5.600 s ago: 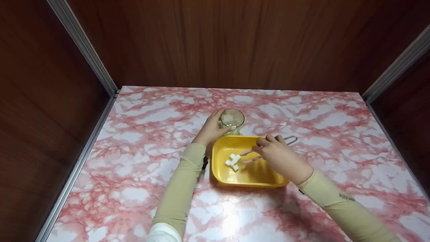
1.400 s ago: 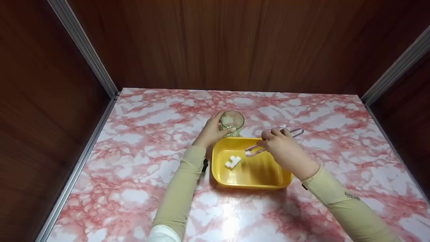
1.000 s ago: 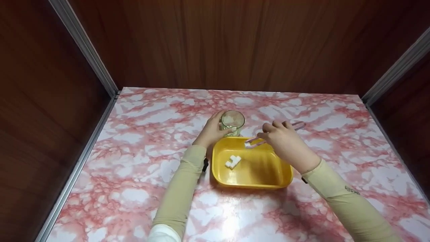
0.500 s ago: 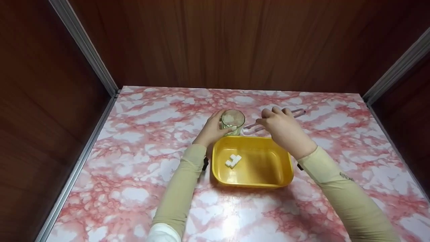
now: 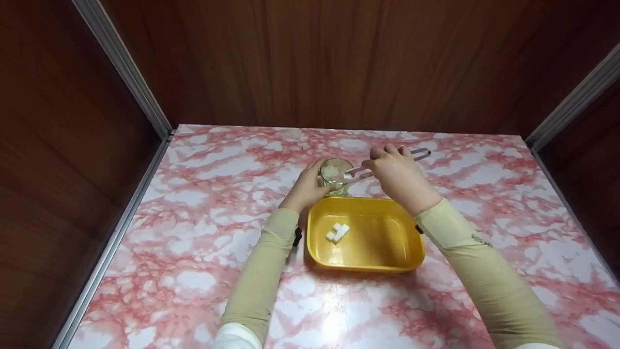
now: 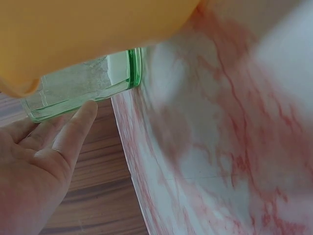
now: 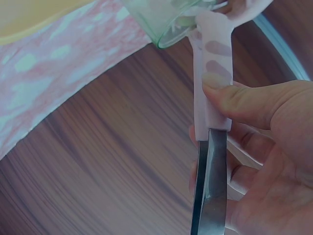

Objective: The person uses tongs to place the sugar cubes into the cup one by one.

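Note:
My left hand (image 5: pixel 306 188) holds a greenish clear glass (image 5: pixel 337 168), thumb in front and fingers along its far left side; white pieces show inside. In the left wrist view the fingers lie along the glass (image 6: pixel 83 85). My right hand (image 5: pixel 399 175) grips metal tongs (image 5: pixel 421 153) with pink tips, squeezed between thumb and fingers, as the right wrist view shows of the tongs (image 7: pixel 215 156). The tips are at the glass's right rim with a small white cube, partly hidden, between them. Several white cubes (image 5: pixel 337 233), like sugar cubes, lie together in a yellow plastic container (image 5: pixel 387 245).
The yellow container stands right in front of the glass, close to both forearms. Below lies a table (image 5: pixel 203 194) with a red-and-white marbled top. Dark wood panels (image 5: pixel 310 63) rise behind and at both sides, with metal strips (image 5: pixel 133 72) at the corners.
The tongs have picked one white cube from the group in the container. My right hand has carried it up and then left to the glass rim. The left hand stays on the glass.

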Tool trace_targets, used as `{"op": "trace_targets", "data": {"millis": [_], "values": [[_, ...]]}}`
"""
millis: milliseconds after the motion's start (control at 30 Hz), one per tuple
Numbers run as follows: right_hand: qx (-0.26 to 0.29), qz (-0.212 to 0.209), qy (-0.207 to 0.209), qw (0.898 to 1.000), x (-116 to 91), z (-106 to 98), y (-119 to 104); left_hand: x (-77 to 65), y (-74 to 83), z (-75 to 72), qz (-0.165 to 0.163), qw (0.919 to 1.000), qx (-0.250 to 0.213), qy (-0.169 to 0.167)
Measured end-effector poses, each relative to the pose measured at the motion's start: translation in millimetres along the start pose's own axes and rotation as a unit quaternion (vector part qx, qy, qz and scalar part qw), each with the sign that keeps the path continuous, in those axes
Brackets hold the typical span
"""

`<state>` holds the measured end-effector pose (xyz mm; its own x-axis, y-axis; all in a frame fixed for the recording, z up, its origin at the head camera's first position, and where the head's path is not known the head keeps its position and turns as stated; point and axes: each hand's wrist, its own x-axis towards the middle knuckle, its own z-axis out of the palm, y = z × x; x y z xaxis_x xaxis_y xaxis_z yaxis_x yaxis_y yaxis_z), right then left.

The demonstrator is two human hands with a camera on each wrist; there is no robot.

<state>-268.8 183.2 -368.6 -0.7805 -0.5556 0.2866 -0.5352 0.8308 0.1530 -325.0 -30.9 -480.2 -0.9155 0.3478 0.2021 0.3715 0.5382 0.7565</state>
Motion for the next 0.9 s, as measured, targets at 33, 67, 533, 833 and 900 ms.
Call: {"op": "trace_targets", "data": {"millis": [33, 67, 533, 833, 900], "values": [[-0.001, 0.0, -0.003, 1.0, 1, 1, 0, -0.3, 0.7, -0.2, -0.002, 1.0, 0.002, 0.0], [0.0, 0.0, -0.004, 1.0, 3, 1, 0, -0.4, 1.3, -0.4, -0.004, 1.0, 0.002, -0.001], [-0.019, -0.004, -0.004, 1.0, 10, 14, 1, -0.7, 3.2, -0.5, -0.007, 1.0, 0.003, -0.004], [-0.019, -0.002, -0.007, 1.0, 11, 17, 0, -0.9, 1.2, 0.1, 0.0, 1.0, 0.001, -0.001], [-0.018, -0.003, -0.005, 1.0, 11, 18, 0, -1.1, 0.6, 0.2, 0.0, 1.0, 0.002, -0.002]]}}
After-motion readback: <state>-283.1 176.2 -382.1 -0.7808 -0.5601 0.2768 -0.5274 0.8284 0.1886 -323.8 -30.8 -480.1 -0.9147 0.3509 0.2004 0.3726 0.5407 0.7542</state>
